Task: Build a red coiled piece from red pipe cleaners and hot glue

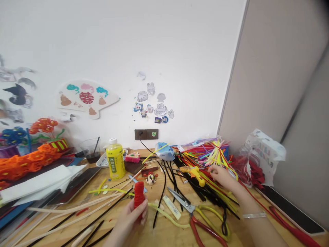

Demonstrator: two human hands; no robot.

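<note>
My left hand [137,213] is wrapped round an upright red fuzzy cylinder [139,195], apparently wound pipe cleaner; its lower part is hidden by my fingers. At the right, my right hand [221,174] is over the pile of colourful pipe cleaners [217,154], fingers curled together; what they hold, if anything, is too small to make out. Just left of those fingers lies a yellow hot glue gun [195,175]. Black pipe cleaners [203,192] spread below it. Between my hands are scissors [189,207] with red and yellow handles, blades apart, and a small pale labelled packet [172,207].
A yellow drink bottle [115,160] and a plastic cup [92,154] stand at the back left. Orange fuzzy flowers [33,159] and white papers [43,181] lie further left. A white bag [266,154] with red material is at the right. A cable runs to the wall socket [146,134].
</note>
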